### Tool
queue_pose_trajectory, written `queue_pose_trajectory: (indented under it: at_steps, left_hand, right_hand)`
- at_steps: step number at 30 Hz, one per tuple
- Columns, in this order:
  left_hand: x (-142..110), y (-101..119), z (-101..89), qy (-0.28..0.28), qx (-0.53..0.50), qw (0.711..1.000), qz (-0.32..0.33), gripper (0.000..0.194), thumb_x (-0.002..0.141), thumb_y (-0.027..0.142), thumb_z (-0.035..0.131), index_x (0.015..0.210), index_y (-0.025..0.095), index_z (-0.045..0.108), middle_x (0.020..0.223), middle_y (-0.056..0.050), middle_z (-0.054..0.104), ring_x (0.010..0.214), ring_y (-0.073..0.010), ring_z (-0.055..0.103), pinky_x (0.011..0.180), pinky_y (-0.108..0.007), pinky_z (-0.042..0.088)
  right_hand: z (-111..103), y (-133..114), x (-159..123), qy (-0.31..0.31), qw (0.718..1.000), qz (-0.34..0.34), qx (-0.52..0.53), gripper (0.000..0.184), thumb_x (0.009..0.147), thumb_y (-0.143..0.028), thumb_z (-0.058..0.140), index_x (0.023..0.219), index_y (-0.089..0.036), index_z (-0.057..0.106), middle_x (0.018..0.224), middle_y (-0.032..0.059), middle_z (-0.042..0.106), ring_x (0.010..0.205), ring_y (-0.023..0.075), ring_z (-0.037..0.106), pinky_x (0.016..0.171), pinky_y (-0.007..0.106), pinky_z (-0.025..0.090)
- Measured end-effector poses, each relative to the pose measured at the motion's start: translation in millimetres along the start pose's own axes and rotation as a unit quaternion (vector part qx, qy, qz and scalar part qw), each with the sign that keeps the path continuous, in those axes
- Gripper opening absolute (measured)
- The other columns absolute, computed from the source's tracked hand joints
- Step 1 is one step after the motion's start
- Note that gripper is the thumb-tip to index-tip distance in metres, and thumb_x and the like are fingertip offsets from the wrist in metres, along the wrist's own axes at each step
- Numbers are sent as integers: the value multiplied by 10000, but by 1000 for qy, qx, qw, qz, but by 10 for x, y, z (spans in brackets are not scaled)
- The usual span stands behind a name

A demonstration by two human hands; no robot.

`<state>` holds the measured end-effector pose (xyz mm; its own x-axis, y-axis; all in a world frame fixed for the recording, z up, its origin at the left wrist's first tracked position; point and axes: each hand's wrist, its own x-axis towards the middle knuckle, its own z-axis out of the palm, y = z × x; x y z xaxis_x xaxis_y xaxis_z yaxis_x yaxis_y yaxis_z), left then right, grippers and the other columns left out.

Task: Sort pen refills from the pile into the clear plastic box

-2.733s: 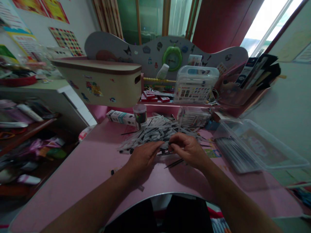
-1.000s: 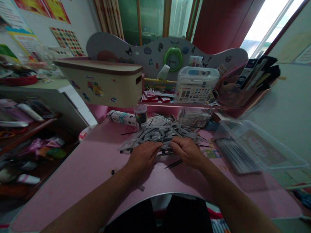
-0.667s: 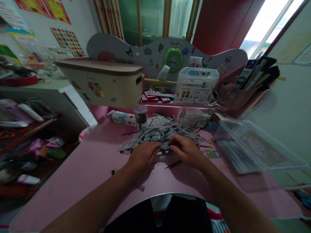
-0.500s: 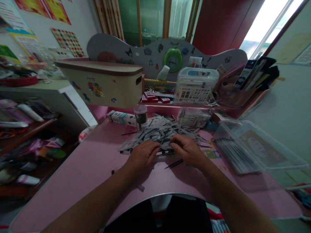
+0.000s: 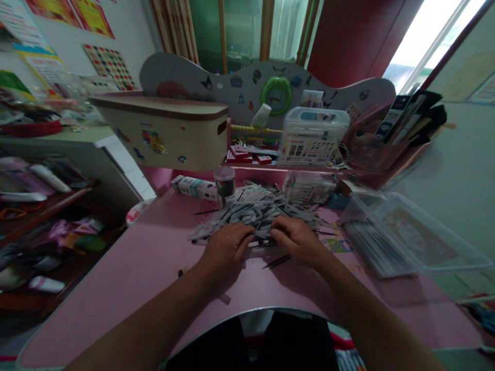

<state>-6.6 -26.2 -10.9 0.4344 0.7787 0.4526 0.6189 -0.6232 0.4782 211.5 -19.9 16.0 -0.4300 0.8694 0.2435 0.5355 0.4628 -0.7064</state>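
Note:
A heap of slim, translucent white and grey pen-like sticks lies in the middle of the pink desk. At its front edge, my left hand has thumb and fingers pinched together. My right hand faces it a short gap away, its fingertips also closed. Whatever lies between the fingertips is too small and dark to name. Thin dark rods rest on the desk below my right hand. A short clear plastic piece lies nearer the desk's front edge, and a small black piece is by my left forearm.
On the right stands a clear plastic box beside a bundle of bagged slim sticks. Behind the heap are a clear cup, a long carton and a transparent case. A lidded cream bin sits on the shelf.
Both hands stay in nearly the same place at the heap's front edge. The view has shifted very slightly; nothing else visibly differs.

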Motion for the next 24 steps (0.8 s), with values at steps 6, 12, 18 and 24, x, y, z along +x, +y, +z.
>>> queue_pose_trajectory:
  at_steps: [6, 12, 18, 24]
  left_hand:
    - [2, 4, -7, 5, -3, 1000, 4, 209, 963, 196, 501, 1025, 173, 699, 914, -80, 734, 853, -211, 668, 777, -339, 515]
    - [1, 0, -2, 9, -1, 1000, 3, 201, 958, 189, 507, 1024, 183, 696, 916, -78, 732, 861, -216, 668, 775, -343, 511]
    - [-2, 19, -6, 10, -6, 1000, -8, 191, 950, 183, 529, 1032, 170, 701, 932, -84, 736, 868, -219, 667, 787, -344, 509]
    - [-3, 8, -1, 8, -6, 1000, 3, 188, 947, 181, 530, 1018, 170, 704, 916, -84, 731, 853, -216, 663, 773, -341, 504]
  right_hand:
    - [-4, 8, -14, 1, 1000, 14, 19, 124, 904, -255, 514, 801, -191, 539, 704, -21, 532, 646, 124, 493, 621, 247, 346]
    - [3, 12, -1, 14, 1000, -22, 4, 76, 864, -164, 527, 795, -195, 535, 733, -12, 533, 690, 131, 497, 659, 252, 362]
    - [-1, 4, 1, 8, 1000, 3, 12, 206, 934, -267, 487, 746, -191, 519, 704, -10, 520, 673, 134, 490, 640, 259, 346]
    - [4, 14, -15, 11, 1000, -11, 17, 42, 856, -174, 531, 819, -188, 546, 737, -9, 537, 681, 132, 491, 655, 253, 366]
